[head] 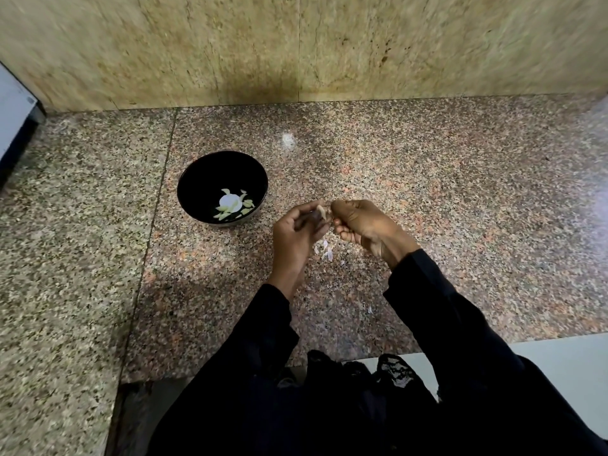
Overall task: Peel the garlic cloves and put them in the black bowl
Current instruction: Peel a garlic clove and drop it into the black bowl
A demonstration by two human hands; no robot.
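Observation:
A black bowl [222, 187] stands on the granite counter, left of my hands, with several peeled garlic cloves [233, 205] at its bottom. My left hand [297, 230] holds a garlic clove [321, 212] between curled fingers just above the counter. My right hand [365, 225] pinches the top of the same clove, fingertips meeting those of the left hand. Most of the clove is hidden by the fingers. Loose papery peels [325, 251] lie on the counter right under my hands.
The speckled granite counter [427, 179] ends at a stone wall [296, 47] behind. A white appliance edge [16, 113] stands at the far left. The counter's front edge runs near my sleeves. A small peel scrap [370, 310] lies between my forearms.

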